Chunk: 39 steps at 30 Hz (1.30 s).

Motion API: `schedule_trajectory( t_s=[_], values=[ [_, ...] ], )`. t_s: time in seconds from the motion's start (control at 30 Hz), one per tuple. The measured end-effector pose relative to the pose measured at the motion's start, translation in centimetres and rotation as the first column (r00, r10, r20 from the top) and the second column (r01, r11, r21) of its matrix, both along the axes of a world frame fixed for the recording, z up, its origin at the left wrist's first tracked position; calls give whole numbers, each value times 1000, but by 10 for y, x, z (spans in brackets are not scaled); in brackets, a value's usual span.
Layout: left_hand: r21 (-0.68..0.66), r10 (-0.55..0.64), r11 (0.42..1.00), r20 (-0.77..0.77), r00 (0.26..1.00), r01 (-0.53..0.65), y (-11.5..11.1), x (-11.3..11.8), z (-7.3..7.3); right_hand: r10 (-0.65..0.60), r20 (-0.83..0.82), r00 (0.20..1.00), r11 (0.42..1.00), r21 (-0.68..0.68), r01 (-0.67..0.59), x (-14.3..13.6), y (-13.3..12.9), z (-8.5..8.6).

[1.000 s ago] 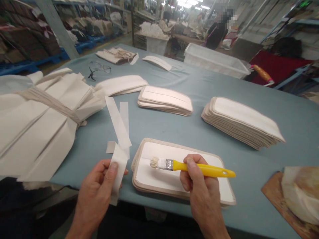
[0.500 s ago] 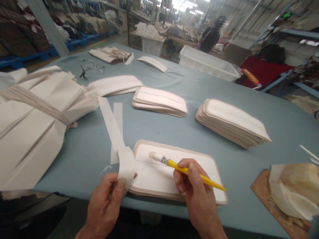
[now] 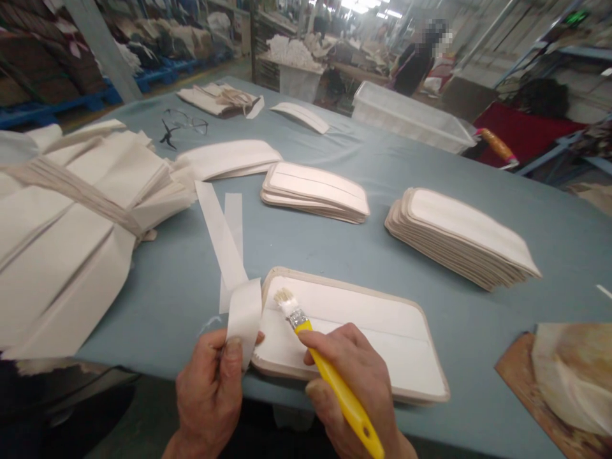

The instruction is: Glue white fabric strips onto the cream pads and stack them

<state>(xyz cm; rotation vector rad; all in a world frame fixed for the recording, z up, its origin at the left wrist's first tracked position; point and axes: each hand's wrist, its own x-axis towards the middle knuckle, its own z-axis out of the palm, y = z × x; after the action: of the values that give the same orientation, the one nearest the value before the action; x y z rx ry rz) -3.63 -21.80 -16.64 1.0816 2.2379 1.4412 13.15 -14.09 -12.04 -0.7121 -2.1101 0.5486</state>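
Yellow brush (image 3: pixel 314 349) is sitting in grip of right hand (image 3: pixel 366 376), bristles (image 3: pixel 284 299) reaching over far-left area of panel stack (image 3: pixel 392 354); contact unclear. Left hand (image 3: pixel 210 376) is pinching white strip (image 3: pixel 245 312), curling at stack's left edge. Stack is lying on tabletop (image 3: pixel 306 245).

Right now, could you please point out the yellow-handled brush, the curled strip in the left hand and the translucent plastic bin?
Yellow-handled brush (image 3: pixel 331 375): head view, on the handle.
Curled strip (image 3: pixel 245 311): head view, on its bent upper part.
Translucent plastic bin (image 3: pixel 406 123): head view, on its long near wall.
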Motion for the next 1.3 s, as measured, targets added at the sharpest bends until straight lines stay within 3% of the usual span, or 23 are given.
schedule_trajectory(
  t_s=[0.17,0.37,0.47,0.63,0.8,0.9,1.1,1.3],
  values=[
    [4,7,1000,-69,998,-7,0,1,0,-54,97,994,981,189,35,-7,-7,-5],
    [1,37,999,-108,993,-37,-1,4,-1,-39,88,995,973,230,18,-15,-10,-9],
    [9,43,999,-125,991,-43,-2,5,-4,-52,142,989,979,202,22,-19,-10,-12],
    [25,34,999,-167,985,-31,-1,1,-10,-81,66,995,994,74,76,-21,-7,-7],
    [102,-40,991,-353,935,81,2,-11,-16,-69,20,997,990,-124,71,-16,1,7],
    [131,-41,986,-422,906,105,3,-16,-18,-91,-8,996,990,-109,89,-17,2,10],
    [126,-39,987,-439,897,104,3,-15,-18,17,34,999,996,-86,-14,-17,2,20],
    [120,-32,988,-448,894,96,4,-15,-18,-48,-7,999,995,-84,47,-22,10,23]
  ],
)
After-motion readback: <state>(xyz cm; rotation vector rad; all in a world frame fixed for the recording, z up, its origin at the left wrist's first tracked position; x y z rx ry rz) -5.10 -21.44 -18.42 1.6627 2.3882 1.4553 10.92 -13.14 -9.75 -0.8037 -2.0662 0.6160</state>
